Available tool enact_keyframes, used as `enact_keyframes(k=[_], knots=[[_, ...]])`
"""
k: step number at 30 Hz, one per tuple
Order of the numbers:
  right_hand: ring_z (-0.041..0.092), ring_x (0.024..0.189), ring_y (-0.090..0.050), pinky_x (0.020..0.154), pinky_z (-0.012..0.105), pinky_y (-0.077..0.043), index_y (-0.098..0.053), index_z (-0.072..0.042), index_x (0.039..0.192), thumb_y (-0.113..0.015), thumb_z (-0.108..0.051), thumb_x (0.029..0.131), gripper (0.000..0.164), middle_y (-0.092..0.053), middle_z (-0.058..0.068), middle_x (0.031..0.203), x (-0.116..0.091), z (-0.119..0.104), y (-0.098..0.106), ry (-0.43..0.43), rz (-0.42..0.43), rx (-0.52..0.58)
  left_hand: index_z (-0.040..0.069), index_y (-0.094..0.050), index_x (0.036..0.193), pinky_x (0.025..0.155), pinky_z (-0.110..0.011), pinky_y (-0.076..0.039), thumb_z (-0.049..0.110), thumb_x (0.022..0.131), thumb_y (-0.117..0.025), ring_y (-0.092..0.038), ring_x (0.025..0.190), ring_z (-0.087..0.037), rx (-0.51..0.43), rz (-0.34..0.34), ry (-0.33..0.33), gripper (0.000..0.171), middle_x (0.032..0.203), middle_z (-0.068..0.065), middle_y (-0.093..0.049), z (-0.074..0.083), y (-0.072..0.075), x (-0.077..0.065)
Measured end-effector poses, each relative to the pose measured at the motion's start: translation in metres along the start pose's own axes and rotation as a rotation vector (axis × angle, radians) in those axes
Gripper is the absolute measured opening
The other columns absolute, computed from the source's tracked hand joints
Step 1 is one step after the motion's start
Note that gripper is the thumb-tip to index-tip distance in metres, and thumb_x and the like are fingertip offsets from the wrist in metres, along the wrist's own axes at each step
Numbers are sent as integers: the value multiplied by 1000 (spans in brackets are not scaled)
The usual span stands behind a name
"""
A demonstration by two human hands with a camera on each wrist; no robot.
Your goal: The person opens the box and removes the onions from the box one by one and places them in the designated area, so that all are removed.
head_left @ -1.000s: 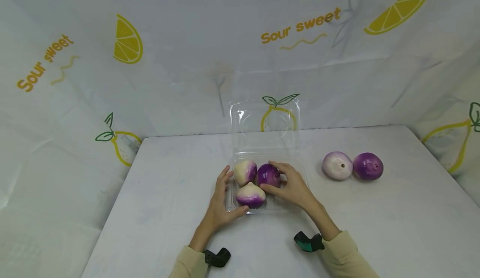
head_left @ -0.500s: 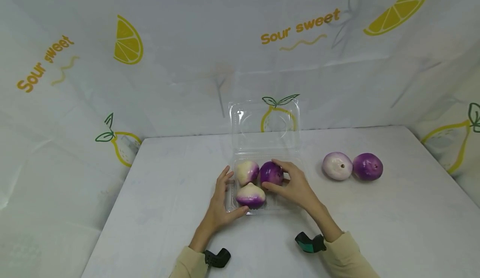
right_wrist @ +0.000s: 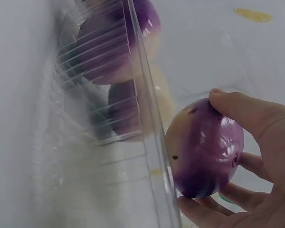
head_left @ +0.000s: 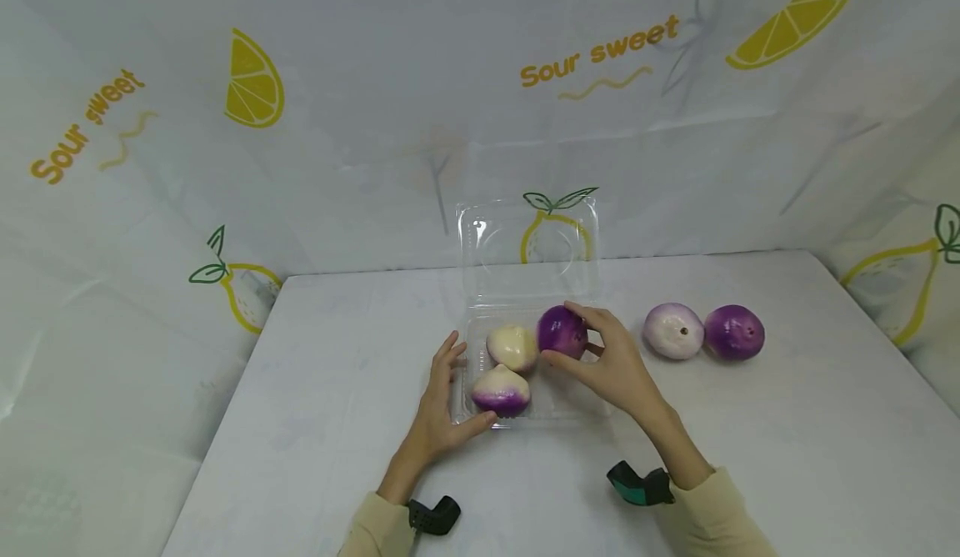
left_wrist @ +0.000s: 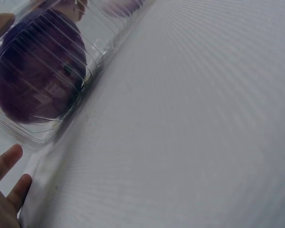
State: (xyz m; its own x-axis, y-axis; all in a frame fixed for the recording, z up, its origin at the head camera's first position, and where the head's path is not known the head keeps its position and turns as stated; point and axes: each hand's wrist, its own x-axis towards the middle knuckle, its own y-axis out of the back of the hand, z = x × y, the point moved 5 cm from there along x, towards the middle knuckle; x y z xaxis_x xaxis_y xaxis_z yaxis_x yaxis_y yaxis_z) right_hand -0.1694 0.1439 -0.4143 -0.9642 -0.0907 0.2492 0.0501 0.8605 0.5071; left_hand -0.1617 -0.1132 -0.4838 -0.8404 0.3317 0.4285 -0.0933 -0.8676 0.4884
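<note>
My right hand (head_left: 611,365) grips a purple turnip (head_left: 561,332) between thumb and fingers, at the right of two other turnips. In the right wrist view this turnip (right_wrist: 204,147) shows beside the box's clear wall. Inside the open clear plastic box (head_left: 570,403) lie a cream-topped turnip (head_left: 512,347) and, in front of it, a white-and-purple turnip (head_left: 501,390). My left hand (head_left: 437,415) lies along the box's left side with fingers extended, thumb at the front edge. In the left wrist view its fingertips (left_wrist: 9,161) show near the box corner.
The box's clear lid (head_left: 495,248) stands raised at the back. To the right on the white table (head_left: 337,357), a pale turnip (head_left: 673,332) and a purple turnip (head_left: 735,333) sit side by side. A printed white sheet (head_left: 375,123) hangs behind.
My right hand has moved right and away from me with the purple turnip. The cream-topped turnip has rolled to the right. The left hand stays in place.
</note>
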Motion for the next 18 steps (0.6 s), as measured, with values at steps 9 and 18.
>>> enact_keyframes(k=[9, 18], knots=[[39, 127, -55, 93, 52, -57, -53, -3, 145, -85, -18, 84, 71, -56, 23, 140, -3, 1, 20, -15, 49, 1, -4, -36, 150, 99, -38, -47, 30, 73, -83, -55, 125, -36, 1, 1, -6, 96, 165, -25, -27, 1, 1, 0], [35, 125, -56, 95, 25, -56, -52, -1, 145, -86, -15, 82, 73, -57, 23, 141, -6, 5, 44, 8, 127, -54, -3, -36, 150, 100, -39, -46, 31, 73, -82, -54, 126, -37, -16, -7, 14, 97, 166, -24, -26, 2, 1, 0]])
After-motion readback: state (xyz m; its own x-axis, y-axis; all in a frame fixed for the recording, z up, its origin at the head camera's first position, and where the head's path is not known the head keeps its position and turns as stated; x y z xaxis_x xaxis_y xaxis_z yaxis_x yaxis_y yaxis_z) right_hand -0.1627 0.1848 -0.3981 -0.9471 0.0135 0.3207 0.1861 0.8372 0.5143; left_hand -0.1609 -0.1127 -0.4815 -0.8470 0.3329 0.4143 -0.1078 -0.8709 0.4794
